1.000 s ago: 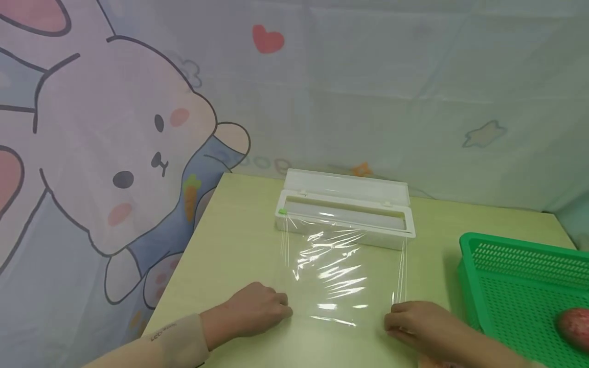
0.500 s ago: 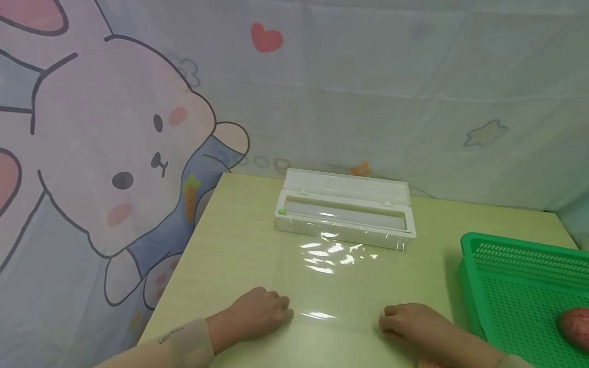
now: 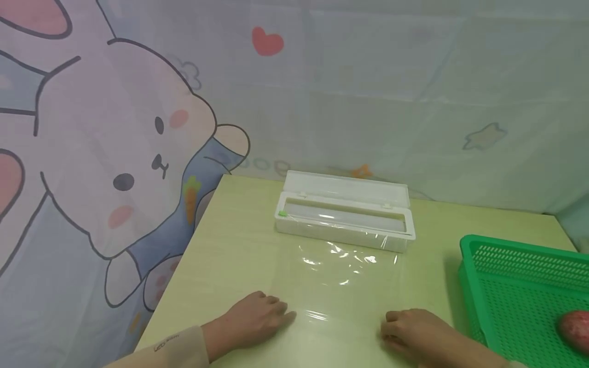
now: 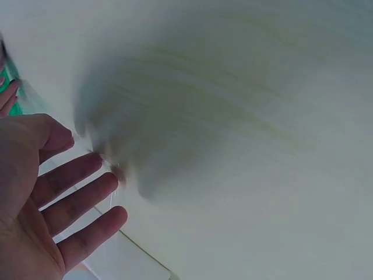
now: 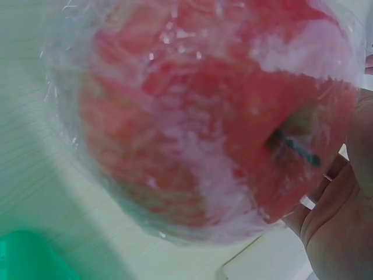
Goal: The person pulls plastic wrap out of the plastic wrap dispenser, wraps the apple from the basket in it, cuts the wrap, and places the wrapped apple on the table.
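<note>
A white cling film dispenser stands on the table, its lid raised at the back. From it a sheet of clear cling film stretches toward me, lying low over the tabletop. My left hand rests at the film's near left corner, fingers loosely extended; in the left wrist view its fingers are spread. My right hand is at the near right corner, fingers curled at the film's edge. Close to the right wrist camera sits a red apple wrapped in clear film, the right hand's palm beyond it.
A green perforated basket stands on the right, with a red rounded item inside, partly cut off by the frame. The pale wooden table meets a printed cloth backdrop behind. A green slider sits on the dispenser's left end.
The film has lowered and its strong creases have smoothed out. My left hand's curled fingers have loosened and extended. The right hand has shifted only slightly.
</note>
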The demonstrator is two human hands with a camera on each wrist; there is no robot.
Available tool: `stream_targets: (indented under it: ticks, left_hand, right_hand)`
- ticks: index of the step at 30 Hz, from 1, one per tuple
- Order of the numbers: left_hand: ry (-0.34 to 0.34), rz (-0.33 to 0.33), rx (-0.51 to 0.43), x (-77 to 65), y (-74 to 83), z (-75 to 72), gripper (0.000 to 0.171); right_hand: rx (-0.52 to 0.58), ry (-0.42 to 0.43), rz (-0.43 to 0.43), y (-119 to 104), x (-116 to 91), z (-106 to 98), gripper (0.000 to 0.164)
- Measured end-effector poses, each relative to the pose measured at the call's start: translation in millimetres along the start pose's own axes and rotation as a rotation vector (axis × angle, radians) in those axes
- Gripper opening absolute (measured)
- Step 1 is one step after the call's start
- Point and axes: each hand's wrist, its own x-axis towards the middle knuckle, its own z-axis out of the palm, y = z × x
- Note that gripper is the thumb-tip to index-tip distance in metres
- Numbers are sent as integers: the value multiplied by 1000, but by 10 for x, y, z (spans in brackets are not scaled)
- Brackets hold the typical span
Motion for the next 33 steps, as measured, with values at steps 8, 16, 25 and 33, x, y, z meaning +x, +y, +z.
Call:
stream_targets:
  ticks: [8, 16, 25, 33]
  left_hand:
    - [23, -26, -27, -63, 4, 28, 14]
    - [-4, -88, -172, -60, -37, 24, 16]
    - [9, -114, -258, -49, -99, -19, 15]
    - [13, -178, -274, 41, -205, -73, 19]
  right_hand:
    - [17, -8, 18, -18, -18, -4, 28]
    - [83, -73, 58, 12, -18, -35, 24]
    - [5, 27, 17, 49, 9, -22, 27]
    - [47, -84, 90, 133, 98, -143, 13]
